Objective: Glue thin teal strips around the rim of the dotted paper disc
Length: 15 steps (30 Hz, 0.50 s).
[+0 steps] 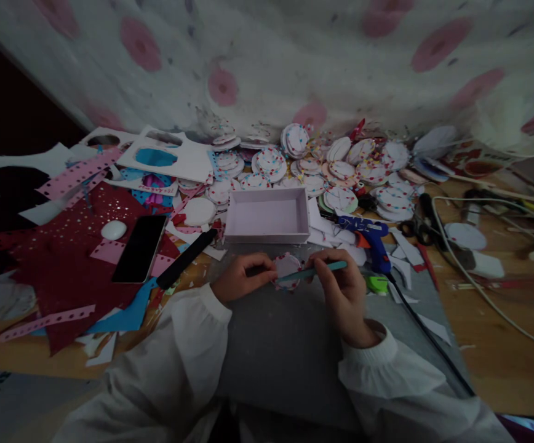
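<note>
My left hand (pixel 242 277) pinches a small round white paper disc (pixel 287 266) with coloured dots at its left edge, just above a grey mat (pixel 276 344). My right hand (pixel 343 289) grips a thin teal tool (pixel 315 270) whose tip lies across the disc. Both hands meet over the mat in front of a shallow white box (pixel 267 215). White sleeves cover both wrists.
A blue glue gun (pixel 367 234) with a black cord lies right of the box. Several dotted paper discs (pixel 304 163) pile up behind. A black phone (pixel 139 248), a black marker (pixel 187 258) and red and pink paper scraps (pixel 64 246) lie left. Cables (pixel 456 246) run right.
</note>
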Each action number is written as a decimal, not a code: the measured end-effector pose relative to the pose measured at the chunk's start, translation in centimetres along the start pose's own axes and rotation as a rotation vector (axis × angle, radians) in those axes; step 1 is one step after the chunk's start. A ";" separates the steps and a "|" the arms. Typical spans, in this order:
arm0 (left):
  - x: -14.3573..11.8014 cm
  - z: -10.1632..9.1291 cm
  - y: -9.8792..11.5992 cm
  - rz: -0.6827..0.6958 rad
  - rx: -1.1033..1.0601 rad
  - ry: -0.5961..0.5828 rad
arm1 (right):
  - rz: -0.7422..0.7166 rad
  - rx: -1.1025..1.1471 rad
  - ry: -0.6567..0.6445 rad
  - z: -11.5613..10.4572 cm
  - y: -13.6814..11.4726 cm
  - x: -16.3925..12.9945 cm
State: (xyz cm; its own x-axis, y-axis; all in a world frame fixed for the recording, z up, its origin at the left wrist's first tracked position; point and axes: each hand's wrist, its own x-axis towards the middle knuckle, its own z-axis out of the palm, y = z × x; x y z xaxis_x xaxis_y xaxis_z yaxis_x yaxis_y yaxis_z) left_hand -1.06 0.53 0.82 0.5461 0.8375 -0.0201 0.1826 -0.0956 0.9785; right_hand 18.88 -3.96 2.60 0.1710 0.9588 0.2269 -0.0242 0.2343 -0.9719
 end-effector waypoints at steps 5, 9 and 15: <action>0.0 -0.1 0.1 0.042 -0.026 -0.025 | -0.040 0.022 0.043 -0.3 0.3 0.1; 0.0 -0.3 0.3 0.054 -0.006 -0.059 | 0.003 0.108 0.100 -0.4 0.8 0.5; -0.1 -0.3 0.1 0.056 0.017 -0.085 | 0.105 0.265 0.096 -0.3 0.7 0.8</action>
State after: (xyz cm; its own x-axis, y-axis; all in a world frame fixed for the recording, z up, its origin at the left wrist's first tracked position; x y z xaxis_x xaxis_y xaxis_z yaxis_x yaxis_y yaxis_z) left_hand -1.28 0.59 0.99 0.6234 0.7817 0.0168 0.1634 -0.1513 0.9749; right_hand 19.33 -3.08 2.06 0.2460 0.9634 0.1068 -0.3004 0.1805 -0.9366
